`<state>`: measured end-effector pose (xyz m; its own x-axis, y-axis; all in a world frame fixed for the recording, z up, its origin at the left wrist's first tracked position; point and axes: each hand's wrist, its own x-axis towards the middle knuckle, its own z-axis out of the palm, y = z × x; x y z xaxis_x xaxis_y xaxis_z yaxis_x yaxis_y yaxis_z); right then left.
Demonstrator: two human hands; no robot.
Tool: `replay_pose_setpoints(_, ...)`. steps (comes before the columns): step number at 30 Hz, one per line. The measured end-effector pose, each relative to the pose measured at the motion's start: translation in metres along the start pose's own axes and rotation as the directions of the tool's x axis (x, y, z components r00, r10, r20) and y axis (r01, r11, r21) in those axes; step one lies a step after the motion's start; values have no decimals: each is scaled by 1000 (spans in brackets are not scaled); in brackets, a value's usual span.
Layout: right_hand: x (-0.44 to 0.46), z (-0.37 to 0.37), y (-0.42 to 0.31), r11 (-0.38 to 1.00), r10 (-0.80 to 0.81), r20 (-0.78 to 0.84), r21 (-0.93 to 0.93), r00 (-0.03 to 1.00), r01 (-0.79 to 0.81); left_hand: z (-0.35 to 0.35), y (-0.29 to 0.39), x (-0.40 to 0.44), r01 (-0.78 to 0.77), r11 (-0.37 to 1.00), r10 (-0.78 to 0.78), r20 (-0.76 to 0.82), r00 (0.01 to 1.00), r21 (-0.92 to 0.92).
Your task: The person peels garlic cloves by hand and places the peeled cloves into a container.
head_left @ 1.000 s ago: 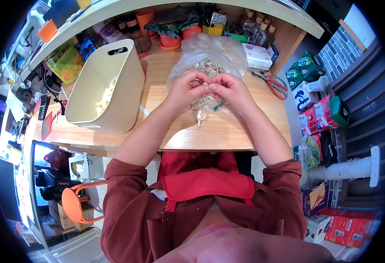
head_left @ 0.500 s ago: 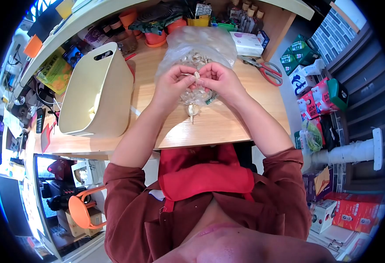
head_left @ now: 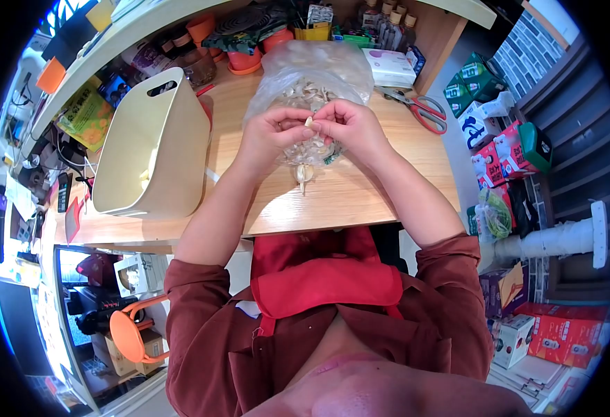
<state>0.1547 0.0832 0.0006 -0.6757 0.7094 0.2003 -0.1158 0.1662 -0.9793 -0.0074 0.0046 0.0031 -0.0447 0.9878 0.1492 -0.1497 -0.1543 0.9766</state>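
A small pale garlic clove (head_left: 309, 121) is pinched between the fingertips of both hands. My left hand (head_left: 275, 132) closes on it from the left side, and my right hand (head_left: 347, 125) from the right. Beneath them a clear plastic bag (head_left: 319, 62) lies on the table, with garlic skins (head_left: 308, 90) showing in it. Close to the bag's near edge, a partly broken garlic bulb (head_left: 304, 174) rests on the wood, its stem pointing toward me. My fingers hide part of the bag's contents.
A cream bin (head_left: 135, 139) with several pale pieces inside stands left on the table (head_left: 360, 201). Scissors (head_left: 426, 115) with red-grey handles lie at right. Behind are a tissue pack (head_left: 388, 68), corked bottles (head_left: 397, 28) and orange pots (head_left: 244, 61).
Both hands stay together over the bag, with the fingertips slightly shifted. The clove's pale surface shows a little differently between them. The bulb on the table keeps its place.
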Motion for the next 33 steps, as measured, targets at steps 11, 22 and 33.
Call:
replay_pose_setpoints(11, -2, 2, 0, 996, -14, -44, -88, 999, 10, -3, -8, 2, -55, 992, 60, -36, 998, 113)
replay_pose_setpoints(22, -1, 0, -2, 1000, 30, 3, 5, 1000, -30, -3, -14, 3, -137, 972, 145, -28, 989, 192)
replay_pose_setpoints(33, 0, -1, 1, 999, 44, 9, 15, 999, -44, -5, -20, 5, -226, 922, 245, -23, 969, 313)
